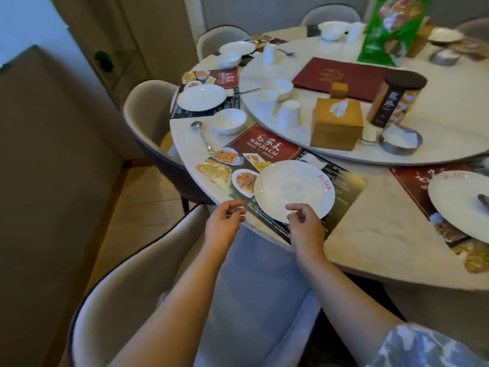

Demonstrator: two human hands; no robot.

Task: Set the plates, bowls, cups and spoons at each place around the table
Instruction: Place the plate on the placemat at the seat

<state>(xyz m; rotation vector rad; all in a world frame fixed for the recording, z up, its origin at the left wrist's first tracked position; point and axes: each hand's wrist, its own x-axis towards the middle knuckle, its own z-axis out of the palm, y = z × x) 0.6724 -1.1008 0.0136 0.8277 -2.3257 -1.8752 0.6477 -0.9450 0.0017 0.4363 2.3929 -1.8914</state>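
While apparently untouched, plate (294, 188) borders right grip (304, 223)

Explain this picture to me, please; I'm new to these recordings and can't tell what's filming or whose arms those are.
There is no machine here. A person wears a wide-angle camera on the head, looking forward and down, so the two bare arms are their own. The left hand hovers at the table edge, fingers loosely curled, holding nothing. The right hand is at the near rim of a white plate; whether it has a grip on it is unclear. The plate lies on a printed menu placemat on the round table. Just beyond sit a small white bowl and a metal spoon. The raised turntable carries cups, a tissue box and a red menu.
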